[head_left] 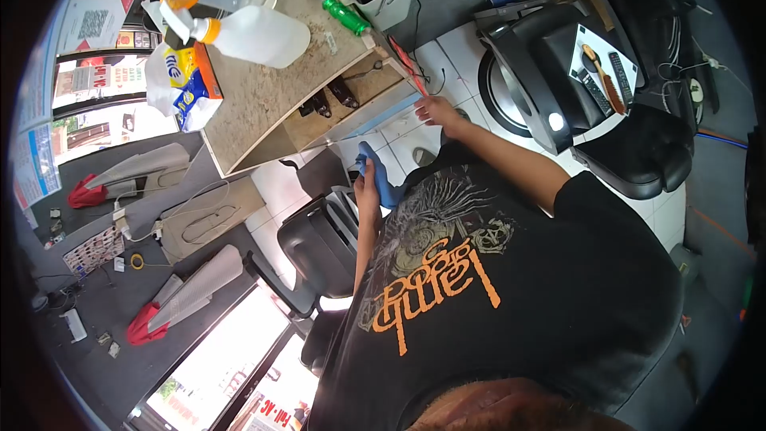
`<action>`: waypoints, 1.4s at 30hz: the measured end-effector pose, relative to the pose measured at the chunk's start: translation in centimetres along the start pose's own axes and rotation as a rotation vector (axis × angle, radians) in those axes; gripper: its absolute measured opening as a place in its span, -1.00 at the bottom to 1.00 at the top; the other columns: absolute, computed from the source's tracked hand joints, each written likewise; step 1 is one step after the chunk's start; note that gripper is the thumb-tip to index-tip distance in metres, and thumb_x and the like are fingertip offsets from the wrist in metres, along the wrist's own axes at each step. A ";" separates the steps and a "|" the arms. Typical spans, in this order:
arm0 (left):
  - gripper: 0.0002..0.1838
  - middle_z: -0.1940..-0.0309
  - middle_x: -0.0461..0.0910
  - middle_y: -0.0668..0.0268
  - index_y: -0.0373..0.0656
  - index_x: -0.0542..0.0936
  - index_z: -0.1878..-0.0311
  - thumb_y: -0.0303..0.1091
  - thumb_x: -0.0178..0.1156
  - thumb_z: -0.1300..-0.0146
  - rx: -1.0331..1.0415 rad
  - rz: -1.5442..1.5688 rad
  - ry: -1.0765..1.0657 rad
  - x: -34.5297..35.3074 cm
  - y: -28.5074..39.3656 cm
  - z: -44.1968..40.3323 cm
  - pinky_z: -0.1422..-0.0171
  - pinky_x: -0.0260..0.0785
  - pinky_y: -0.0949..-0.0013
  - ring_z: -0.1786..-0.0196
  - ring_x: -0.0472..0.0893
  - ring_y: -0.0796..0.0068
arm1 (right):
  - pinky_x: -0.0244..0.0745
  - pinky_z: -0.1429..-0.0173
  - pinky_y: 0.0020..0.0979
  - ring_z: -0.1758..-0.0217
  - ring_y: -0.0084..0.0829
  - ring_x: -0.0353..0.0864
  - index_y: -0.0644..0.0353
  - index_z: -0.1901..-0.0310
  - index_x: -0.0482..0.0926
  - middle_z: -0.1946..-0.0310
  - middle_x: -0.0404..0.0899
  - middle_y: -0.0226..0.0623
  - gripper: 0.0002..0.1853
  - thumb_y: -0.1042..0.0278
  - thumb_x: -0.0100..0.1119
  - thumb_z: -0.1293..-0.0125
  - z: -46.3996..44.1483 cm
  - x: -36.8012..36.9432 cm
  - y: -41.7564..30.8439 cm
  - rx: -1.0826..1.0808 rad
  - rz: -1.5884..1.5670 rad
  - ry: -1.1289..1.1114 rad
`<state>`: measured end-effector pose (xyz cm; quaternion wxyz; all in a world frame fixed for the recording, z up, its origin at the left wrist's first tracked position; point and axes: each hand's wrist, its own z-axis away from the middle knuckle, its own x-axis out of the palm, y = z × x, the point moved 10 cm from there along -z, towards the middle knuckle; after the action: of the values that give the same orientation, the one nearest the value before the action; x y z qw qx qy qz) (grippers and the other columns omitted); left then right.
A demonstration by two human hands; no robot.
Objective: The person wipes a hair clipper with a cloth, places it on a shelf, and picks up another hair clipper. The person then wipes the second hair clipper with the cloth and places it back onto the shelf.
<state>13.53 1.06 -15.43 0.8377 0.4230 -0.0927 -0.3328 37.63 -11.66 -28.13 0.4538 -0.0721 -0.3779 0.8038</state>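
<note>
White-tiled floor, worn counter at far left, black chair at far right. Counter carries a white spray bottle, a green bottle near its right end and a yellow-and-blue pack at the left. Dark tools sit in the open shelf below the top.

Blue cloth is in the left hand, grip closed round it. Bunched, long axis roughly near-far, far end leaning left. Near part hangs close to the shirt, just right of the fingers.

Right hand is out farther and to the right, fingers loosely extended by a red-orange strip at the counter's right end. Can't tell if it touches or holds the strip. From there, cloth lies near and left; left hand already has it.
</note>
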 end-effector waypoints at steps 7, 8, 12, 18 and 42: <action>-0.17 0.36 0.58 0.33 -0.42 0.64 -0.06 0.36 -0.08 -0.57 -0.036 0.009 0.071 3.4 0.5 -0.4 0.28 0.35 0.37 0.39 0.48 0.53 | 0.54 0.02 -0.35 0.12 -0.47 0.63 0.09 -0.02 0.66 0.18 0.67 -0.37 -0.68 0.10 -0.01 -0.54 -2.3 -4.3 -4.0 -0.012 -0.020 0.023; -0.21 0.32 0.58 0.36 -0.41 0.62 -0.10 0.32 -0.06 -0.58 -0.069 0.077 0.066 3.9 -0.3 -1.0 0.22 0.36 0.40 0.32 0.50 0.55 | 0.54 0.02 -0.34 0.12 -0.46 0.64 0.10 -0.03 0.66 0.17 0.68 -0.36 -0.66 0.07 -0.01 -0.54 -2.6 -4.6 -4.0 -0.029 0.008 0.005; -0.58 0.27 0.54 0.40 -0.23 0.58 0.00 0.00 0.03 -0.64 0.293 -0.024 0.155 6.0 5.0 0.1 0.11 0.31 0.47 0.22 0.44 0.61 | 0.54 0.00 -0.34 0.08 -0.44 0.67 0.15 -0.11 0.63 0.11 0.70 -0.31 -0.54 -0.08 -0.03 -0.59 -2.4 -4.3 -4.7 -0.013 0.227 -0.177; -0.78 0.40 0.50 0.34 -0.26 0.52 0.07 -0.26 0.13 -0.60 0.463 -0.128 0.262 7.7 8.6 2.3 0.20 0.33 0.41 0.30 0.44 0.61 | 0.55 -0.21 -0.24 -0.09 -0.36 0.65 0.23 -0.40 0.44 -0.17 0.63 -0.18 -0.15 -0.48 -0.05 -0.51 5.2 2.3 -7.1 0.131 0.391 -0.657; -0.70 0.35 0.63 0.19 -0.30 0.55 0.04 -0.19 0.17 -0.59 0.364 -0.107 0.000 -8.3 -1.3 -4.3 0.15 0.48 0.27 0.31 0.60 0.40 | 0.64 -0.26 -0.26 -0.12 -0.34 0.74 0.29 -0.31 0.55 -0.13 0.71 -0.22 -0.51 0.06 0.13 -0.58 5.9 17.0 -0.6 0.188 -0.051 -0.379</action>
<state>8.43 8.58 -18.01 0.7286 0.5717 -0.1287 -0.3546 25.54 -1.37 -19.72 0.3997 0.1327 -0.3814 0.8229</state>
